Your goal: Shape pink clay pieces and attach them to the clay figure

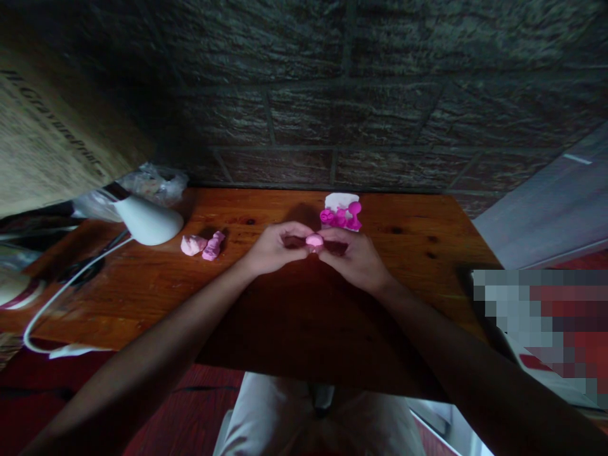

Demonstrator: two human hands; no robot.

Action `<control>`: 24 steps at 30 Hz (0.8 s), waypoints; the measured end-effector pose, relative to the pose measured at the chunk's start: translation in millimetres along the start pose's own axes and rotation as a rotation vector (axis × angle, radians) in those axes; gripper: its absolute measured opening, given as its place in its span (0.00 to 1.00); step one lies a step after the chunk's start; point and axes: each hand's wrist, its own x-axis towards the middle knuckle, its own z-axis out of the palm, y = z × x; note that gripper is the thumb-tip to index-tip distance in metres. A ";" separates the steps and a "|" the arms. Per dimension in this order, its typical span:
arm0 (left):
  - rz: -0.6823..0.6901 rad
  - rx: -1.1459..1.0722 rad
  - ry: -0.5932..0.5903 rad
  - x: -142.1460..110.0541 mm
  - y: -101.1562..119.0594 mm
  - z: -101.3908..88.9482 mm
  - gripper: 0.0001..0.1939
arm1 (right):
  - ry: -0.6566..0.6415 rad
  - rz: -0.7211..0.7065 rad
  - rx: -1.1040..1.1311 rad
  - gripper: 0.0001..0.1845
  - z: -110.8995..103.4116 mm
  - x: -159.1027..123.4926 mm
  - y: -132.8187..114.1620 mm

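Between both hands, above the middle of the wooden table (285, 316), is a small rounded piece of pink modelling clay (314, 240). My left hand (280, 247) grips it from the left with thumb and fingertips. From the other side my right hand (354, 256) pinches it the same way. Something pink and shiny shows just under the piece, too small to make out. Behind my right hand, bright pink plastic shapes (339, 218) lie on a white sheet (342, 199). Two lumps of pink clay (194, 245) rest on the table to the left.
A lamp with a white base (151, 220) and a printed shade (61, 120) stands at the left, its white cord (71, 294) running over the table's front edge. Crumpled clear plastic (156, 183) lies behind it. A stone-patterned wall (304, 114) borders the back.
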 end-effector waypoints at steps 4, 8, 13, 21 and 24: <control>0.028 0.023 0.012 -0.4 3.9 0.0 0.12 | 0.004 -0.014 -0.048 0.10 -0.4 0.2 -3.5; 0.030 0.013 -0.039 0.2 3.2 -1.5 0.12 | 0.002 -0.013 -0.081 0.11 -0.4 -0.3 -2.5; 0.019 -0.007 -0.064 1.1 -1.0 -2.9 0.14 | -0.001 -0.052 -0.081 0.12 -0.3 -0.5 3.3; 0.011 -0.038 -0.049 0.7 -2.6 -3.4 0.14 | -0.011 -0.059 -0.059 0.15 -0.4 -0.2 3.4; 0.013 -0.050 -0.054 0.7 -2.2 -2.3 0.15 | 0.001 -0.058 -0.065 0.13 -1.4 0.3 1.4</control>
